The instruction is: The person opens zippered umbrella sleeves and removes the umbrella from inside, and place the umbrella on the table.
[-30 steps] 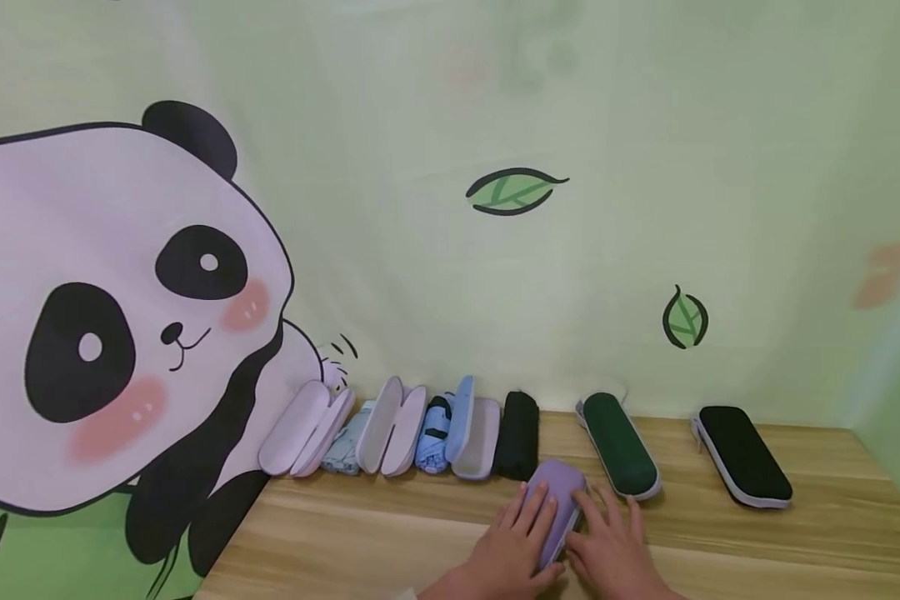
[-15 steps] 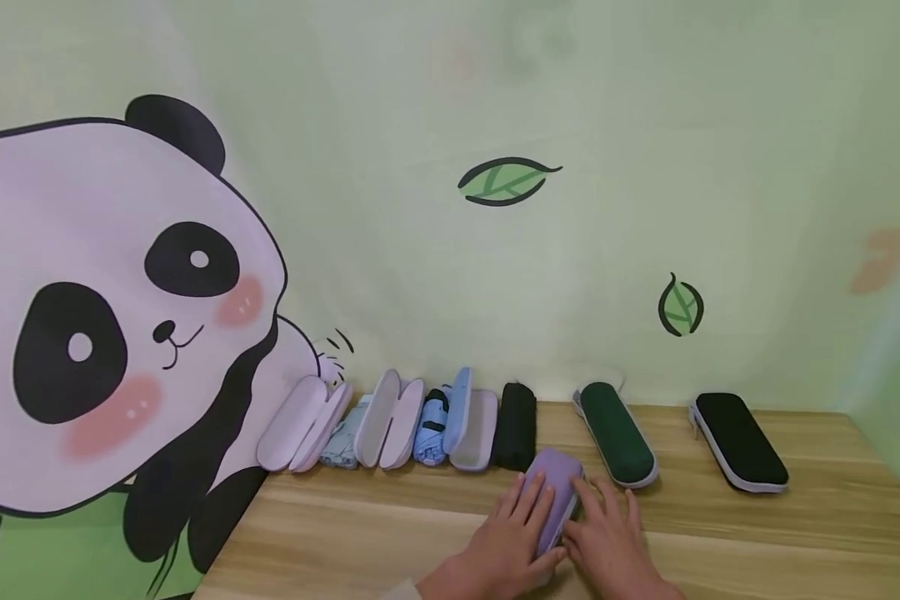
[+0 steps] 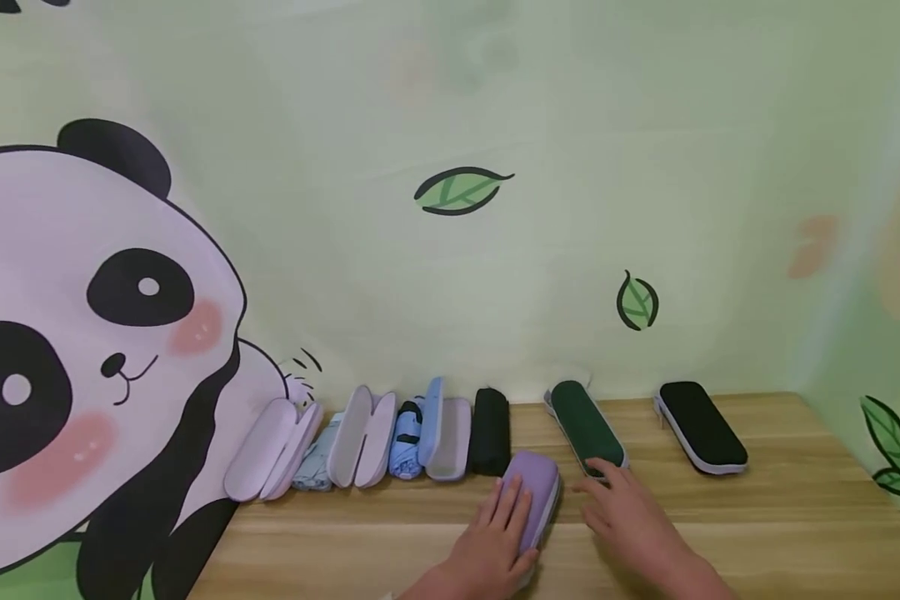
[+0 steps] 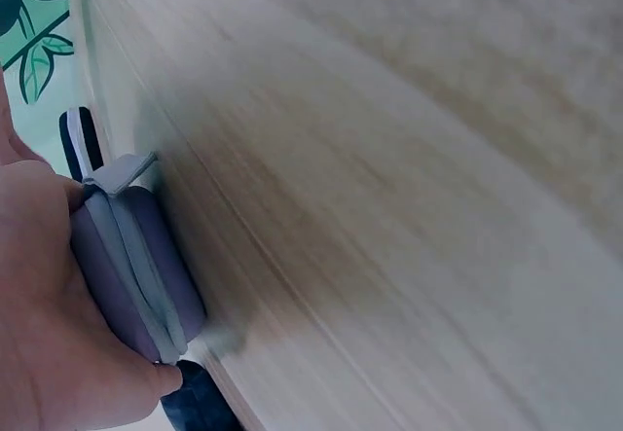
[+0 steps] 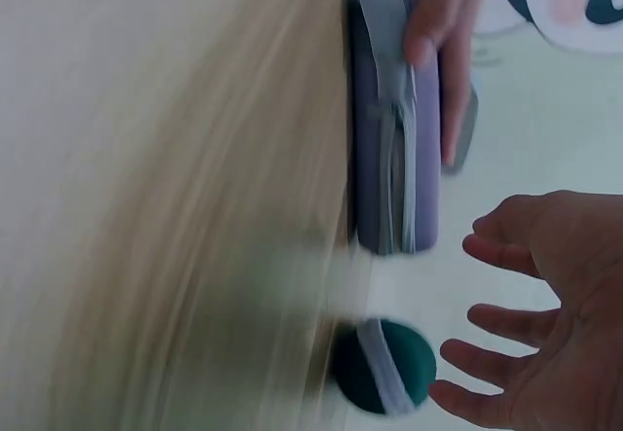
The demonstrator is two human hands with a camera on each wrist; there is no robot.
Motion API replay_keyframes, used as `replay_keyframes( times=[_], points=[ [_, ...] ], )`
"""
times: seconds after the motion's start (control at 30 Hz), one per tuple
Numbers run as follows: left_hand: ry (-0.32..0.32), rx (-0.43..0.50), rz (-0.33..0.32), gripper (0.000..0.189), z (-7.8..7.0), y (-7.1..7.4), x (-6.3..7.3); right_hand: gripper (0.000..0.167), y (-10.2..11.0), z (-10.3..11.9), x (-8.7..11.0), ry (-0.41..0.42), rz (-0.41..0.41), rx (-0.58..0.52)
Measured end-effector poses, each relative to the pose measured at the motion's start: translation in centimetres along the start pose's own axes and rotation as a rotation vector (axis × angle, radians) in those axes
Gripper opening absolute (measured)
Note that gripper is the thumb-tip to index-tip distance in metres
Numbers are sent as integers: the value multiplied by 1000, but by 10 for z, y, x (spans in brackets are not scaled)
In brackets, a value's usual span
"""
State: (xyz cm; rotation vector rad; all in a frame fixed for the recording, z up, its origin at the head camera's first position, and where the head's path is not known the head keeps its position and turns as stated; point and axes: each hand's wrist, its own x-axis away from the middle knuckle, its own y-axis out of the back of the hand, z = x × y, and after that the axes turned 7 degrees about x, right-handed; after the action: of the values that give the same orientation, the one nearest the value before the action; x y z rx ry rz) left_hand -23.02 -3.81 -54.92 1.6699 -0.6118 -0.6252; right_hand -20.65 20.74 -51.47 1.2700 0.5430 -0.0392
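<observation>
Purple rounded zip case (image 3: pixel 534 487) lies on wood-grain tabletop (image 3: pixel 787 533), near, right of centre. Left hand's grip (image 3: pixel 489 546) holds it, thumb against fingers. Right hand's grip (image 3: pixel 632 510) loose, fingers parted, at near end of dark-green rounded zip case (image 3: pixel 585 423); contact hard to tell.

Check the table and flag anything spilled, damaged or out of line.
Nothing looks spilled or damaged. The purple case is out of line: it sits nearer the camera than the green case and black case, under the left hand, likely from being handled.
</observation>
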Motion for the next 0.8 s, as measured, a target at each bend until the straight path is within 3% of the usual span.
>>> replay_keyframes(
  times=[0.13,0.23,0.33,0.4,0.47,0.57,0.8],
  points=[
    [-17,21,6,70,6,-1,2,35,10,-10,1,-9,26,1],
    [-10,129,64,72,7,8,-1,38,15,-17,3,-27,83,6],
    [82,305,99,75,4,22,-5,37,18,-22,4,-17,97,6],
    [163,409,77,77,1,31,-10,37,18,-23,2,-7,95,8],
    [231,451,38,79,-4,37,-17,37,17,-23,-2,12,82,19],
    [298,429,14,84,-10,40,-28,38,15,-21,-9,36,87,30],
    [420,245,-9,90,-27,36,-50,36,10,-22,-20,96,110,71]
  ],
)
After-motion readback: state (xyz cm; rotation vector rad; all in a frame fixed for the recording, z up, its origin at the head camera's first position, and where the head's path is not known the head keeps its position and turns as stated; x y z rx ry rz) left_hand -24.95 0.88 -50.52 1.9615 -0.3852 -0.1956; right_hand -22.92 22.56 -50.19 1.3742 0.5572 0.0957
